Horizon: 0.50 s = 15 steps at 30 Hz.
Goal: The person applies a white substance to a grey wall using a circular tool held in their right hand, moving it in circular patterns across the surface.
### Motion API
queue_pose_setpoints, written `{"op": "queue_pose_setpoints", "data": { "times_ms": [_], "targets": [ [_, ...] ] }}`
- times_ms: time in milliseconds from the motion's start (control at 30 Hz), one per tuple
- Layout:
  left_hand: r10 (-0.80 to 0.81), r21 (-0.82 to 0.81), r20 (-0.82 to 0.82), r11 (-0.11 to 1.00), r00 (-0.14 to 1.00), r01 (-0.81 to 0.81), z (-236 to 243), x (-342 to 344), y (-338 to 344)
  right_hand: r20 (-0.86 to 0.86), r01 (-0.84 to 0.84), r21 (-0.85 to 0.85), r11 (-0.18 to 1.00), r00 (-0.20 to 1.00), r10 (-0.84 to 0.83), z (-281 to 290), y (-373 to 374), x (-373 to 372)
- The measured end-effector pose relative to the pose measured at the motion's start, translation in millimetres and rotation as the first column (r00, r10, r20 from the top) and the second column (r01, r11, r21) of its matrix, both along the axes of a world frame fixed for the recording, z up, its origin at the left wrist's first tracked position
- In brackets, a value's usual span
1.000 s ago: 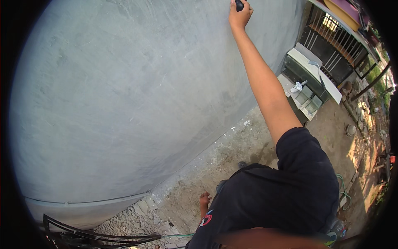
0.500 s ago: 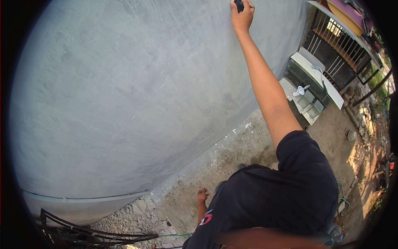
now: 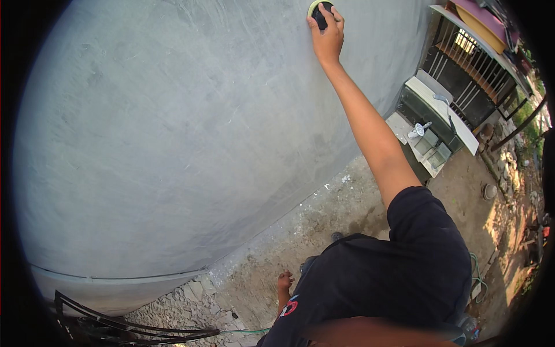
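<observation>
High on the grey plastered wall [image 3: 191, 127], my right hand [image 3: 328, 40] grips a round sanding pad [image 3: 321, 16] with a black back and a yellow-green rim. Its fingers spread over the back, and the pad's face lies against the wall, hidden from view. My right arm is stretched far up. Low beside my body hangs my left hand [image 3: 285, 280], its fingers loosely bent and apart, with nothing visible in it.
A sink unit [image 3: 430, 147] with a white ledge stands to the right, before a barred gate [image 3: 468, 58]. Rubble [image 3: 185, 301] and a black metal frame [image 3: 139, 329] lie at lower left. A green hose [image 3: 477, 274] is behind me at right.
My right hand has slid the sanding pad down and slightly left along the wall, so more of the pad shows. My left hand has dropped a little.
</observation>
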<state>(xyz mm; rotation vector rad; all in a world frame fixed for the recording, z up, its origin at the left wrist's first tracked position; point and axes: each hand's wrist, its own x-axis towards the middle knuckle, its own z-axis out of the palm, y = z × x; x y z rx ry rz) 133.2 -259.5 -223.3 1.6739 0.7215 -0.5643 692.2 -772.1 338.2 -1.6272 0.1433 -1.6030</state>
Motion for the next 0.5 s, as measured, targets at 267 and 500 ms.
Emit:
{"op": "queue_pose_setpoints", "data": {
  "times_ms": [267, 500],
  "targets": [
    [0.167, -0.061, -0.194, 0.982, 0.967, -0.181, 2.6, 1.4, -3.9, 0.031, 0.048, 0.053, 0.997, 0.998, -0.05, 41.2, -16.7, 10.8],
    [-0.383, 0.254, 0.099, 0.902, 0.918, 0.349, 3.5, -20.0, 2.5, -0.052, 0.063, -0.034, 0.997, 0.997, -0.065, 6.8, -12.5, 4.9]
  ]
}}
